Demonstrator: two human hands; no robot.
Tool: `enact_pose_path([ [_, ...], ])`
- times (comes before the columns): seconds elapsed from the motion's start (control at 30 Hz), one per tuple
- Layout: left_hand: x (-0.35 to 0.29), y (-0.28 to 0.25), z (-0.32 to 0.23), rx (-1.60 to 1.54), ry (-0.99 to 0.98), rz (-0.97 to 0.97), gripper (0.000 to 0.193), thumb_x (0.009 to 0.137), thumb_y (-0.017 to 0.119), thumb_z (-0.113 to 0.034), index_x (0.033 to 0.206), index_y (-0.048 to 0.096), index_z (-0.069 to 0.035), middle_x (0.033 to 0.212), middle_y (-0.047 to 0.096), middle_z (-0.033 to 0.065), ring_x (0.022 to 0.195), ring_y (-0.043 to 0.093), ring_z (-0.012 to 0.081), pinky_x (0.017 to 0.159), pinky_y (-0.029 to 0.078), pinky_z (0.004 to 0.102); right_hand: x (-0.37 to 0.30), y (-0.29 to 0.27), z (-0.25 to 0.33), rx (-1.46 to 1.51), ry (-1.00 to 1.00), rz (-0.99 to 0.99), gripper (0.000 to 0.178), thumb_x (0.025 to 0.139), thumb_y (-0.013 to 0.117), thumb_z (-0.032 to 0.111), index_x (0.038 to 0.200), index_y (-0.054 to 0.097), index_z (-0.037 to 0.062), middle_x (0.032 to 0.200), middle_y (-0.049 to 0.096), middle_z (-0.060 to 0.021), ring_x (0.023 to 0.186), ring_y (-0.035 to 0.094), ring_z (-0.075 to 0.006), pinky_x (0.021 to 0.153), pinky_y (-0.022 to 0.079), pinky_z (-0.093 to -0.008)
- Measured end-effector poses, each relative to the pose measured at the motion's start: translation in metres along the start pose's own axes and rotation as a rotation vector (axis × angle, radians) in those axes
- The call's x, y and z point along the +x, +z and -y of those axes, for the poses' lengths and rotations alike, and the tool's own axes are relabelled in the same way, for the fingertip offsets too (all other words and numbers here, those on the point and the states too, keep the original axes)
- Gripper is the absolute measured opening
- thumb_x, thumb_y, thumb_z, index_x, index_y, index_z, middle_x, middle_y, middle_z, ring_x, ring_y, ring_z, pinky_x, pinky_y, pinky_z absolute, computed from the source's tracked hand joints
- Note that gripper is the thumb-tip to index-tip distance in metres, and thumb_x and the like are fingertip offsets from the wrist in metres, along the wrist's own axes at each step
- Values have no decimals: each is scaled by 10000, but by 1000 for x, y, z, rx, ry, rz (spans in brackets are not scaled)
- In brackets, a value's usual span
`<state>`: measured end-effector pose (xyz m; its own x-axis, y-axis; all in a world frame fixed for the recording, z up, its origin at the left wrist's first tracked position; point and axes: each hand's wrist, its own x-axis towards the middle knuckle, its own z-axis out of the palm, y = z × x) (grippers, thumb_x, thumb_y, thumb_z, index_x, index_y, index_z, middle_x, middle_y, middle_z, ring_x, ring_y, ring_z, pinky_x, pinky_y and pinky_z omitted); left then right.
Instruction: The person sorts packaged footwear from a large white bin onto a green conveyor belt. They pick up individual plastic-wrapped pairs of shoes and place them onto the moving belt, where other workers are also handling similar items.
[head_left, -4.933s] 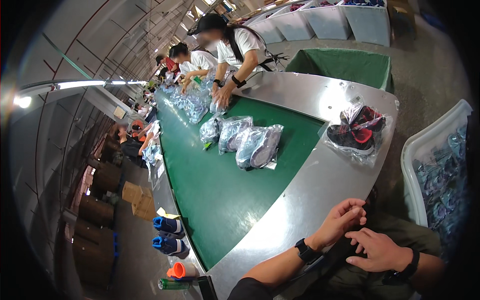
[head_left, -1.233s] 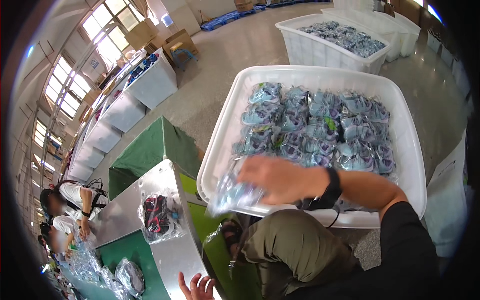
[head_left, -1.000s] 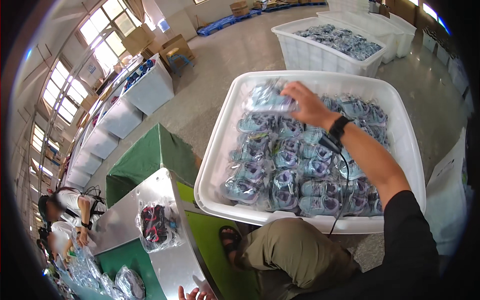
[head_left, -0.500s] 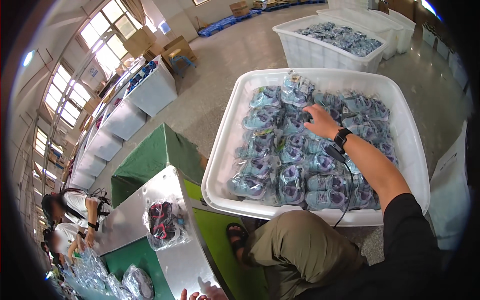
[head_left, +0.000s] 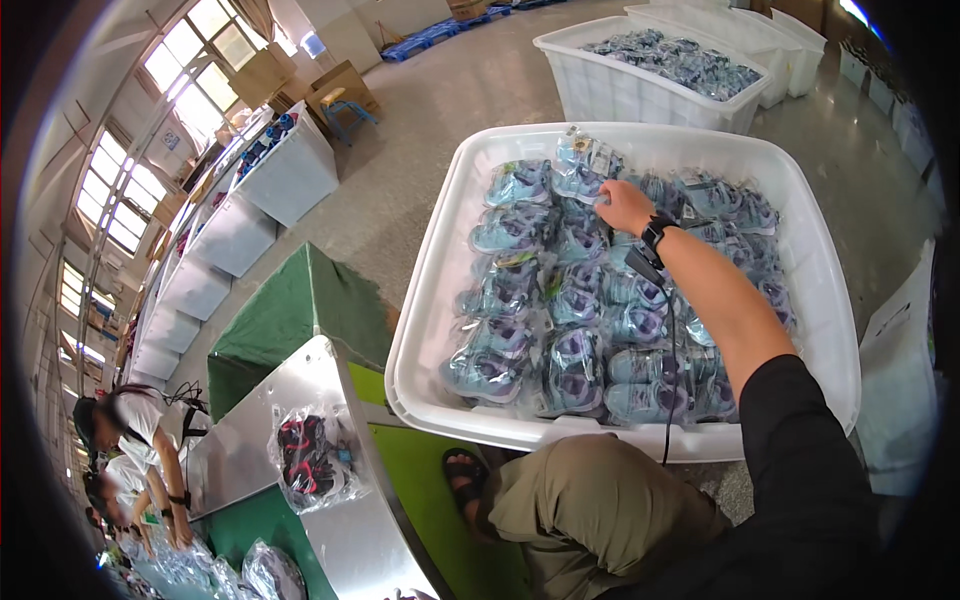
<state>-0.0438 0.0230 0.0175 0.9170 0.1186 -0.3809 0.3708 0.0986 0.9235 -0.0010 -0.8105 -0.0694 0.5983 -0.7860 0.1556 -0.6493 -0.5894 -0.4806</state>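
Pale-blue bagged shoes (head_left: 580, 178) touch the right hand (head_left: 630, 209) inside a white bin (head_left: 429, 270).

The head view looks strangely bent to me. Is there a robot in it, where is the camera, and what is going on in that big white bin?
No robot here: this is a person working with bare hands. The camera is worn on the head and looks down through a wide fisheye lens, so straight edges curve. The arm in the black sleeve is the wearer's own. The right hand touches light-blue shoes in clear plastic; I can't tell whether it grips them. Similar bagged shoes lie in rows in the white bin. To the left, bagged black-and-red shoes rest on a metal counter. The left hand can't be made out.
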Motion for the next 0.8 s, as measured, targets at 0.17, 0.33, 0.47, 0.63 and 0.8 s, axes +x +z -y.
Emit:
enact_pose_path([
  [0.17, -2, -10, 13, 17, 113, -13, 351, 1081, 584, -122, 1413, 533, -20, 1141, 713, 254, 841, 643, 210, 733, 543, 323, 28, 38, -8, -88, 12, -228, 542, 898, 777, 260, 1386, 613, 89, 1412, 594, -164, 1273, 596, -368, 1055, 516, -481],
  [0.33, -1, -10, 20, 93, 162, -54, 304, 1077, 587, -180, 1367, 579, -90, 1080, 744, 216, 730, 609, 194, 708, 542, 336, 51, 68, -14, -229, -180, -310, 647, 884, 813, 200, 1473, 557, 119, 1518, 508, -116, 1425, 483, -331, 1113, 476, -484],
  [0.47, 1, 4, 14, 25, 50, -204, 183, 1059, 601, -163, 1219, 672, -111, 981, 764, 171, 638, 572, 147, 650, 548, 323, 65, 93, -21, -428, -165, -282, 721, 859, 839, 189, 1506, 525, 131, 1532, 484, -94, 1466, 442, -306, 1091, 478, -508],
  [0.63, -8, 38, 2, 98, 83, -255, 135, 1040, 626, -168, 1150, 683, -112, 879, 736, 112, 595, 538, 131, 639, 552, 317, 66, 111, -32, -538, -201, -337, 647, 890, 742, 80, 1502, 539, 128, 1369, 543, -91, 1376, 500, -299, 1033, 488, -502],
  [0.8, -10, 55, 1, 101, 129, -284, 145, 1026, 650, -190, 1127, 664, -86, 841, 713, 96, 588, 526, 121, 648, 554, 299, 58, 90, -44, -327, -385, -364, 636, 829, 630, -20, 1451, 573, 100, 1279, 588, -113, 1310, 543, -323, 1045, 487, -486],
])
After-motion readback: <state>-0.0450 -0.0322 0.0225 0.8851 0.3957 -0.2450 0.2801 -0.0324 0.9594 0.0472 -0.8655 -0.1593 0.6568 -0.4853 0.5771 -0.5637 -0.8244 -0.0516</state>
